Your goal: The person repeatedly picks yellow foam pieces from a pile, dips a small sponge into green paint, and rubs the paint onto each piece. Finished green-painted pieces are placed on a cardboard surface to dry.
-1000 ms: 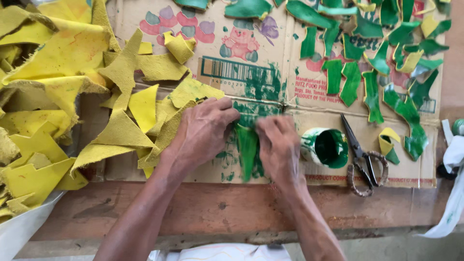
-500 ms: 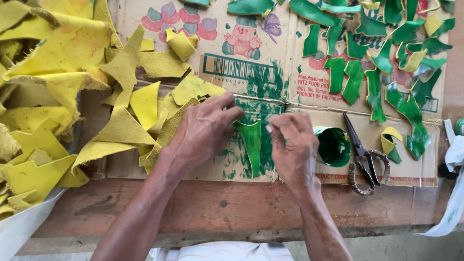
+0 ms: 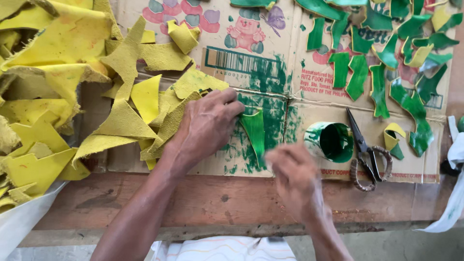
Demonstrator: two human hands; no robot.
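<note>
My left hand (image 3: 205, 126) presses its fingertips on the top of a green-painted leaf-shaped piece (image 3: 254, 133) that lies on the flattened cardboard (image 3: 290, 58). My right hand (image 3: 292, 176) is blurred, lifted a little off the piece, near the cardboard's front edge. Its fingers are loosely curled and it seems to hold nothing. A small cup of green paint (image 3: 331, 141) stands just right of the piece.
Scissors (image 3: 363, 152) lie right of the cup. Several green-painted pieces (image 3: 377, 82) dry at the upper right. Yellow cut scraps (image 3: 63, 96) are heaped on the left. A wooden table edge (image 3: 217, 203) runs along the front; white cloth (image 3: 454, 193) hangs at right.
My right hand has come off the green piece and moved back toward me. My left hand stays pressed on the piece's upper end.
</note>
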